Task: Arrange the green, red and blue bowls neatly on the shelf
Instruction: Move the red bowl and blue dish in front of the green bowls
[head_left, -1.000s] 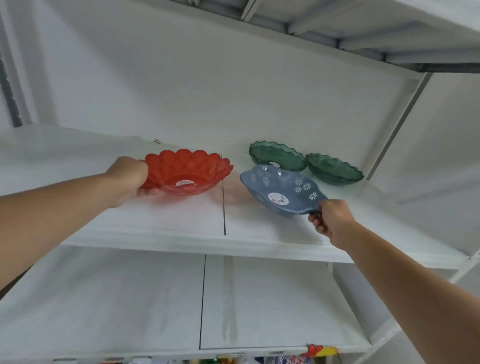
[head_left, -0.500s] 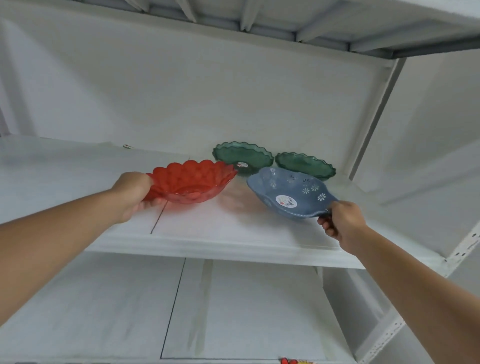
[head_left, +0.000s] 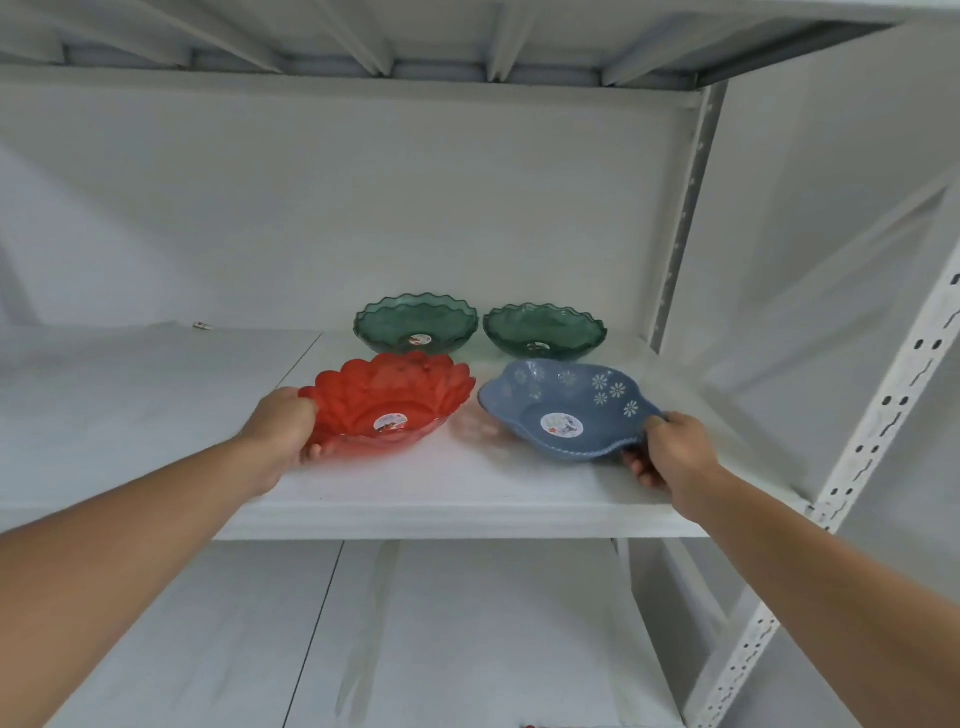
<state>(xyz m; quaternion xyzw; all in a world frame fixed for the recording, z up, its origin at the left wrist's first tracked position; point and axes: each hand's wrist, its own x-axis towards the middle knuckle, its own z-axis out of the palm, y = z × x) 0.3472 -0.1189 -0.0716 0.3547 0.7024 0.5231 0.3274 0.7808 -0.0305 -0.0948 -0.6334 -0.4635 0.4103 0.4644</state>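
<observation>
Head view: 2 bare arms reach onto a white shelf (head_left: 467, 499) that carries 4 bowls.
Left hand (head_left: 283, 434): grips the left rim of the red bowl (head_left: 389, 402), fingers curled under it.
Red bowl: petal-edged, near left of the group, tilted with its left side raised; sticker inside.
Left green bowl (head_left: 415, 325): far row, just behind the red bowl.
Right green bowl (head_left: 544, 332): far row, beside the first, apart from it.
Blue bowl (head_left: 566, 410): near right, white flowers, sticker inside, tilted.
Right hand (head_left: 672, 452): grips the blue bowl's near right rim.
Upright (head_left: 893, 384): perforated post at the right.
</observation>
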